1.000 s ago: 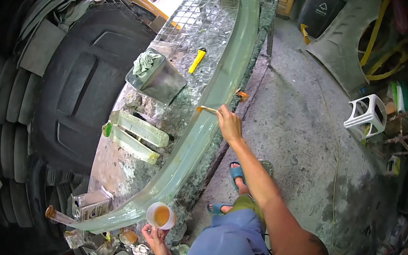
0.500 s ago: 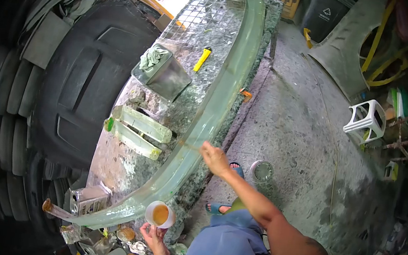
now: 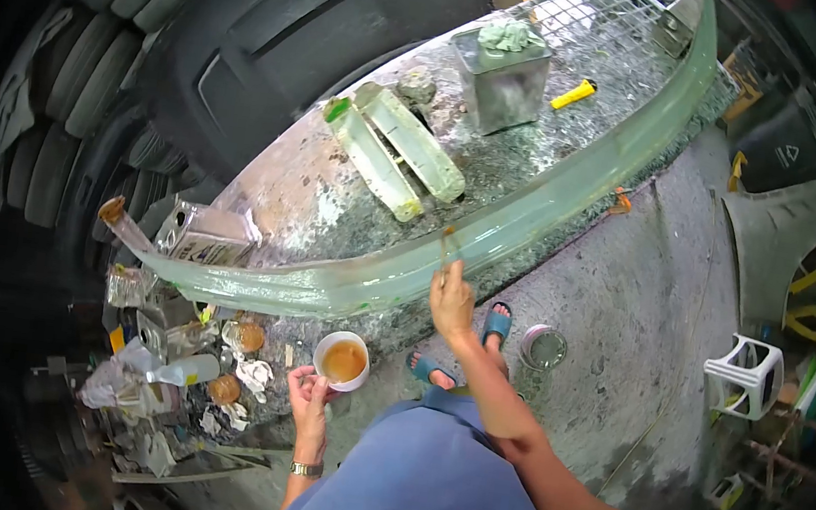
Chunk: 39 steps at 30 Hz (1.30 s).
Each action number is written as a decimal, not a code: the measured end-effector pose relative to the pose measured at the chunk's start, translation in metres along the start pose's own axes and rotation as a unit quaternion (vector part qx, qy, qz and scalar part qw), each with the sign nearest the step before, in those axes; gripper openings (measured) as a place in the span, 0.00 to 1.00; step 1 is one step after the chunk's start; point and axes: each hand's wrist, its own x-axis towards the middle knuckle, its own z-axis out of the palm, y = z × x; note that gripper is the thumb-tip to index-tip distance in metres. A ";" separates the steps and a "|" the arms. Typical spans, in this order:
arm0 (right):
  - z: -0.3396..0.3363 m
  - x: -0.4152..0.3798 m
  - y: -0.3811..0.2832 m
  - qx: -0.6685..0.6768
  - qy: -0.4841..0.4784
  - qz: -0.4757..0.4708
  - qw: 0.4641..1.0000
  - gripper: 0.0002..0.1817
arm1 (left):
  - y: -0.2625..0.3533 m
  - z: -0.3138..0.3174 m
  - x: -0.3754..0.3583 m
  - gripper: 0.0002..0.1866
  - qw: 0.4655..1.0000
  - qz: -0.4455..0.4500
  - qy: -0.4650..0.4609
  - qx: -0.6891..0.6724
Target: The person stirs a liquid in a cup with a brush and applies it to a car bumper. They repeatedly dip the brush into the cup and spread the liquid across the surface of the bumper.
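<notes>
A white cup [image 3: 364,350] with amber liquid in it is held by my left hand [image 3: 308,403], thumb and fingers gripping its near side. My right hand [image 3: 452,300] closes around a thin brush [image 3: 447,244], whose tip reaches over the long curved strip. That strip [image 3: 544,205] is glossy, translucent and pale green, and runs along the bench's near edge. The brush tip is too small to tell whether it touches the surface. The cup is in front of the strip, near its left part.
On the bench [image 3: 286,181] are two pale trough-shaped pieces [image 3: 405,149], a metal bin [image 3: 507,95] with a cloth on top, a yellow-handled tool [image 3: 574,95] and a metal can [image 3: 204,232]. Scraps and bottles [image 3: 189,369] lie at left. A round tin [image 3: 544,348] and white stool [image 3: 744,376] stand right.
My view has turned toward the left end of the strip. The right hand's brush now points up across the strip rather than leftward. The left hand still holds the cup.
</notes>
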 end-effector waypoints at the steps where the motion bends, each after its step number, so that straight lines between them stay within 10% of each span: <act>1: 0.003 -0.011 -0.010 -0.002 -0.004 -0.003 1.000 0.10 | -0.001 -0.005 -0.003 0.21 1.000 -0.001 0.004 -0.004; 6: 0.016 -0.044 -0.038 0.023 -0.193 -0.095 0.976 0.09 | -0.010 -0.028 -0.013 0.21 0.998 -0.013 0.065 -0.007; 12: 0.014 0.006 -0.007 -0.025 -0.197 -0.132 0.971 0.07 | -0.010 -0.023 -0.014 0.20 0.997 -0.010 0.079 -0.024; 27: -0.159 0.123 0.082 -0.201 0.095 -0.034 0.974 0.09 | -0.013 0.012 -0.005 0.19 0.999 -0.012 0.038 -0.019; 39: -0.010 -0.010 0.007 -0.163 -0.101 -0.119 0.974 0.06 | -0.012 0.014 -0.003 0.19 0.999 -0.019 0.036 -0.007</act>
